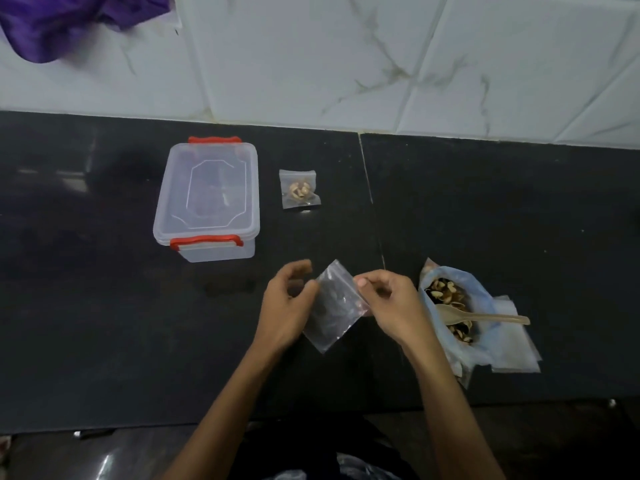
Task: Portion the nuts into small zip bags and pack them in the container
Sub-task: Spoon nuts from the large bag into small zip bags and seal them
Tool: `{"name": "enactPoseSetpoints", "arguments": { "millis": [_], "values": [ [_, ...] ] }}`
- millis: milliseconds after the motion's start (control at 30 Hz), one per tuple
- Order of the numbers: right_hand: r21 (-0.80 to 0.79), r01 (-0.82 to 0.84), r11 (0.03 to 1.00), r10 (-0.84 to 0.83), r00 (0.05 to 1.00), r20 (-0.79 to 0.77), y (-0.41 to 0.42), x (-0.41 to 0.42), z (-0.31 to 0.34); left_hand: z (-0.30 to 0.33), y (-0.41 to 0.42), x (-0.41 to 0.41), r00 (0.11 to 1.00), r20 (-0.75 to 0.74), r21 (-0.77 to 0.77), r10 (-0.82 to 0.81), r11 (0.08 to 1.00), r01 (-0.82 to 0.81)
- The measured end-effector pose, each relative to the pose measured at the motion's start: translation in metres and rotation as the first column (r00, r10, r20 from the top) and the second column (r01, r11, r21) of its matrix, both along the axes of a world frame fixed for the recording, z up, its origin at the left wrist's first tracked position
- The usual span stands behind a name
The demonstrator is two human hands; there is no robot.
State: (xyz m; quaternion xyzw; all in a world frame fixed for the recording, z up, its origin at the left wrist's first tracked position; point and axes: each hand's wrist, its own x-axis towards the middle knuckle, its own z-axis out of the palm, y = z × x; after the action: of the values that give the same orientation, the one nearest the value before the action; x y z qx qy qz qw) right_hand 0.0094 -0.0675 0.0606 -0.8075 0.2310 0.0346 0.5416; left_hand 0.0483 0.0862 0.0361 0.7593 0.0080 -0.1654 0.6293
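Note:
An empty clear zip bag is held above the black counter between both hands. My left hand pinches its left top edge and my right hand pinches its right top edge. A filled zip bag of nuts lies flat near the back. To its left stands a clear plastic container with red clips, its lid on. At the right a pale blue bag of nuts sits open, with a wooden spoon resting in it.
Several spare flat zip bags lie under and beside the nut bag. A purple cloth hangs at the top left against the white tiled wall. The counter's front edge runs close to my body.

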Motion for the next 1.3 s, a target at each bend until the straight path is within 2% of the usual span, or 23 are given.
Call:
{"name": "enactPoseSetpoints", "arguments": {
  "millis": [100, 200, 333, 467, 667, 867, 1000, 1100, 1200, 1300],
  "values": [
    [0.037, 0.114, 0.993, -0.114, 0.993, -0.001, 0.001, -0.001, -0.005, 0.004, -0.006, -0.002, 0.986, 0.084, 0.05, 0.147, 0.987, -0.151],
    [0.063, 0.116, 0.991, -0.121, 0.99, 0.071, 0.002, -0.003, -0.003, 0.007, -0.016, -0.007, 0.991, 0.117, 0.064, 0.063, 0.995, -0.071],
    [0.036, 0.084, 0.996, -0.088, 0.987, 0.138, 0.005, -0.002, -0.002, 0.005, -0.03, -0.011, 0.971, 0.237, 0.182, 0.01, 0.982, -0.054],
    [-0.022, 0.005, 1.0, -0.002, 0.988, 0.156, 0.001, 0.0, -0.001, 0.007, -0.038, -0.007, 0.99, 0.14, 0.249, -0.014, 0.968, -0.022],
    [0.002, -0.102, 0.995, 0.101, 0.991, 0.093, -0.01, 0.001, 0.001, 0.019, -0.048, -0.007, 0.995, 0.099, 0.153, -0.01, 0.988, -0.006],
    [0.144, -0.054, 0.988, 0.041, 0.995, 0.092, -0.019, 0.001, -0.006, 0.016, -0.055, -0.004, 0.995, 0.082, 0.173, 0.054, 0.983, -0.068],
    [0.228, 0.005, 0.974, -0.025, 0.996, 0.082, -0.022, 0.0, -0.008, 0.017, -0.055, -0.005, 0.99, 0.088, 0.095, 0.111, 0.988, -0.119],
    [0.283, 0.055, 0.957, -0.076, 0.995, 0.064, -0.024, 0.0, -0.007, 0.019, -0.056, -0.004, 0.997, 0.028, 0.062, 0.076, 0.995, -0.078],
    [0.275, 0.047, 0.96, -0.07, 0.995, 0.076, -0.025, -0.001, -0.006, 0.021, -0.06, -0.004, 0.998, 0.045, 0.108, 0.042, 0.993, -0.047],
    [0.201, 0.005, 0.98, -0.027, 0.994, 0.106, -0.026, -0.001, -0.009, 0.023, -0.061, -0.005, 0.997, 0.079, 0.135, 0.017, 0.99, -0.028]
  ]
}}
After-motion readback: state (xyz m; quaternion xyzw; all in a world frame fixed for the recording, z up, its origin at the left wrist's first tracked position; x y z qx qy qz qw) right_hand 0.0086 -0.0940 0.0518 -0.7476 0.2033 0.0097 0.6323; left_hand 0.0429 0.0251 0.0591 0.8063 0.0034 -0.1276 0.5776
